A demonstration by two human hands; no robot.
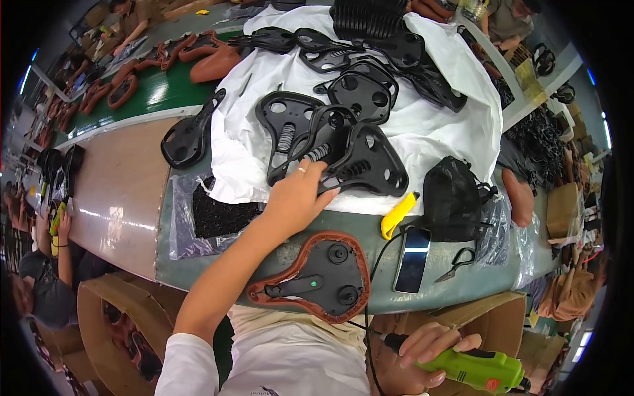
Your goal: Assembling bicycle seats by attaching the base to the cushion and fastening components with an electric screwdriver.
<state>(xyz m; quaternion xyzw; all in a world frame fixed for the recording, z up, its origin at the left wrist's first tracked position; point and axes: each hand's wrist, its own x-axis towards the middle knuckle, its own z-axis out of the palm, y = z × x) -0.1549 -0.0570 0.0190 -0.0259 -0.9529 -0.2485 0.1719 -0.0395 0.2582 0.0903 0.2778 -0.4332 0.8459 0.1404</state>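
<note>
Green tabletop [330,222] bears the seat [323,272], pointing left; beyond it my left hand [297,198] touches a shell [338,135], grip unclear; rightward, my right hand [426,348] clasps the driver [474,368].

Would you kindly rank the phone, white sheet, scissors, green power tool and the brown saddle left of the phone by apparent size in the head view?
1. White sheet
2. Brown saddle
3. Green power tool, partly covered by the right hand
4. Phone
5. Scissors
</note>
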